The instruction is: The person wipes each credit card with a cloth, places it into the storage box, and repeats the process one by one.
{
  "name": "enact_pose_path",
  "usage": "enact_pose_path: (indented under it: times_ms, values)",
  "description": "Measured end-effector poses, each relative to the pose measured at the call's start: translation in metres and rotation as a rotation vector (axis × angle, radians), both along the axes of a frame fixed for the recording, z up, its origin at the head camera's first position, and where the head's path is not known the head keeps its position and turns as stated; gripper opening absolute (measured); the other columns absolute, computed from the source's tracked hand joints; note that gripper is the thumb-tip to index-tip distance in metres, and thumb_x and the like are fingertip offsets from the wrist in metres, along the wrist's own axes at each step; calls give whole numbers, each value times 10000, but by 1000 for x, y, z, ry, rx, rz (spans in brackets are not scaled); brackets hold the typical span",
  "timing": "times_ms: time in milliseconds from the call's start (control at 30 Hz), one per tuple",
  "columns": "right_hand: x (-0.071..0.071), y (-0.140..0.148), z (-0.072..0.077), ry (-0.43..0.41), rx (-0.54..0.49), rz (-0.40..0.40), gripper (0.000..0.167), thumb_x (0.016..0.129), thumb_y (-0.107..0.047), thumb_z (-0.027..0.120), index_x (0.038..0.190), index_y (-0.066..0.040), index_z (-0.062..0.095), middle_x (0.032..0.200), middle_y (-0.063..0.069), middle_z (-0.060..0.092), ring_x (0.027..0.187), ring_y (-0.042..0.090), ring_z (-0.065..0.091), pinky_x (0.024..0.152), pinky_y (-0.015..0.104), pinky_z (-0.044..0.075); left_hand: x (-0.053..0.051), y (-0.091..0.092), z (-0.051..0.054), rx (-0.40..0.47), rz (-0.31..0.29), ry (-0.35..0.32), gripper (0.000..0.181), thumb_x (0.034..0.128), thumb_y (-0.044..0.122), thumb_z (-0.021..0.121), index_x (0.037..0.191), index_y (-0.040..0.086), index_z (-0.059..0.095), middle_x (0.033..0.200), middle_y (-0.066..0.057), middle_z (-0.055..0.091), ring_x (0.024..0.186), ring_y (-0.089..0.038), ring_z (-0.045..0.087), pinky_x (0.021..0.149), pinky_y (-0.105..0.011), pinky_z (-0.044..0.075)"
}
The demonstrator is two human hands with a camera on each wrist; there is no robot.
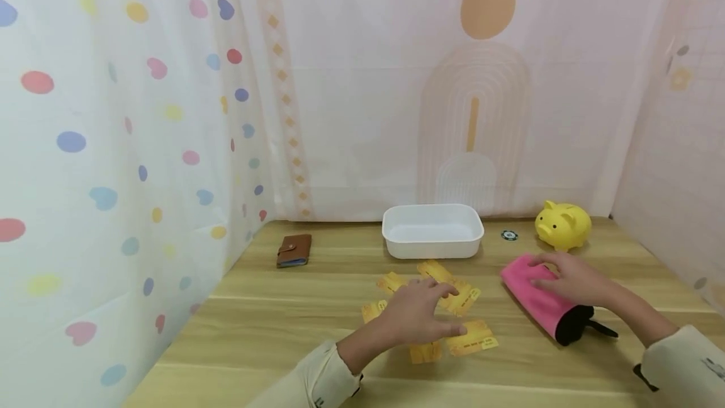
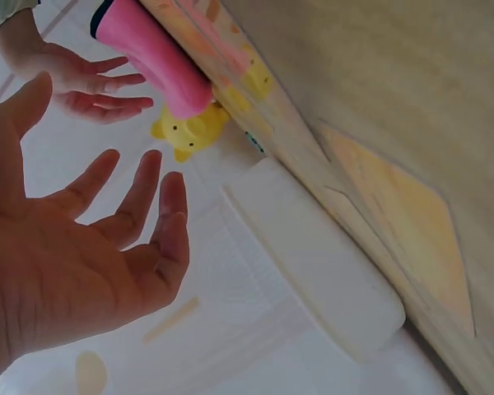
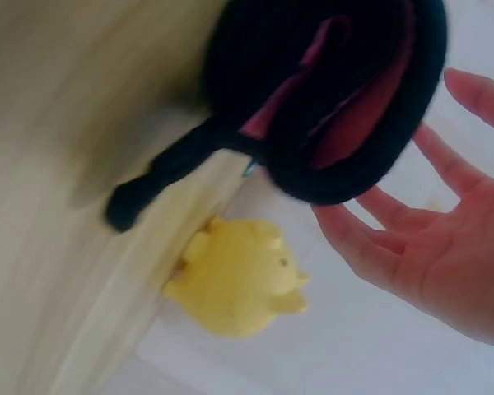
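My left hand (image 1: 413,315) hovers above several yellow-orange printed cards (image 1: 474,340) spread over the table. Its fingers are spread and loosely bent, and the left wrist view shows the palm holding nothing. To the right lies a pink rolled-up cloth item (image 1: 535,301) with black trim. A black strap (image 3: 169,177) sticks out from its near end, where folded layers show. My right hand (image 1: 574,279) is over the roll's right side with fingers parted, not wrapped around it. Whether the fingertips touch the cloth I cannot tell.
Behind the cards stands a white plastic basin (image 1: 433,249). A yellow piggy bank (image 1: 566,226) is at the back right, with a dark poker chip (image 1: 509,235) beside it. On the left lies a brown snap wallet (image 1: 296,249). Curtains enclose the wooden table.
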State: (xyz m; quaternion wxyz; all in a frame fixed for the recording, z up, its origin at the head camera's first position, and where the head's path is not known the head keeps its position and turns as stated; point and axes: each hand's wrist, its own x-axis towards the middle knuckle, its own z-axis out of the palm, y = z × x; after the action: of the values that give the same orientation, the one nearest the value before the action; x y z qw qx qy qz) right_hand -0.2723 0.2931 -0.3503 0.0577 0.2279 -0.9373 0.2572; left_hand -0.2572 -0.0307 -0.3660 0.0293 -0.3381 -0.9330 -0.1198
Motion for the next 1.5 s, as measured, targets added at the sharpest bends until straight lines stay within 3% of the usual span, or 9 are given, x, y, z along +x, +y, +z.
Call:
enact_pose_path:
  times_ms: [133, 267, 367, 567, 767, 1033, 1267, 1400, 1500]
  values:
    - [-1, 11, -6, -57, -29, 29, 335, 915, -181, 707, 1162, 34, 635, 1167, 202, 645, 743, 141, 490, 622, 278, 435, 0, 2, -7, -54, 6, -50, 634, 829, 692, 639, 1331, 308, 581, 1192, 105, 652, 1085, -160, 601, 849, -379, 503]
    - [-2, 19, -10, -62, -19, 50, 300, 911, -179, 710, 1136, 8, 648, 1156, 177, 659, 958, 323, 610, 752, 424, 530, -1, 3, -11, -113, 10, -88, 630, 803, 696, 665, 1313, 335, 588, 1201, 109, 627, 1032, -166, 594, 811, -361, 499]
    - [-4, 21, -12, -89, -3, 50, 332, 920, -208, 705, 1164, 8, 640, 1190, 206, 645, 1104, 479, 567, 833, 582, 511, -1, 4, -12, -139, 9, -115, 614, 797, 682, 685, 1304, 348, 591, 1201, 112, 609, 1015, -153, 571, 802, -348, 492]
    - [-5, 22, -14, -171, 20, 30, 477, 938, -283, 685, 1282, 28, 573, 1305, 317, 550, 1183, 536, 505, 893, 651, 461, -1, 5, -12, -146, -18, -150, 589, 800, 628, 725, 1287, 323, 600, 1131, 139, 639, 1037, -132, 572, 827, -338, 493]
    - [-7, 22, -17, -203, 23, 20, 500, 925, -307, 699, 1287, 13, 575, 1345, 366, 491, 1207, 531, 487, 927, 665, 430, -3, 7, -13, -182, -32, -169, 615, 776, 606, 763, 1286, 300, 608, 1081, 140, 646, 1044, -94, 561, 879, -313, 462]
    - [-10, 21, -18, -286, -20, 16, 557, 878, -287, 751, 1281, 12, 510, 1340, 374, 452, 1214, 513, 441, 940, 712, 369, -9, 12, -16, -246, 3, -166, 637, 757, 622, 770, 1268, 283, 600, 1047, 121, 622, 999, -133, 578, 822, -327, 497]
    - [-13, 18, -22, -259, 16, 34, 510, 858, -298, 774, 1235, -36, 551, 1293, 319, 507, 1153, 466, 485, 918, 700, 381, -7, 18, -19, -352, -16, -96, 562, 741, 594, 803, 1168, 251, 674, 1050, 109, 649, 969, -65, 578, 906, -286, 455]
    - [-14, 18, -22, -257, 14, 54, 511, 861, -282, 773, 1248, -32, 553, 1305, 309, 503, 1171, 462, 472, 941, 700, 363, -8, 21, -21, -369, -26, -82, 501, 753, 572, 805, 1120, 247, 699, 953, 143, 658, 786, -17, 549, 754, -222, 457]
    - [-15, 19, -20, -258, -6, 68, 508, 875, -253, 761, 1260, -8, 537, 1314, 318, 487, 1189, 480, 451, 949, 713, 346, -10, 23, -20, -362, -27, -70, 376, 775, 550, 797, 900, 211, 693, 714, 140, 557, 608, -21, 435, 572, -203, 383]
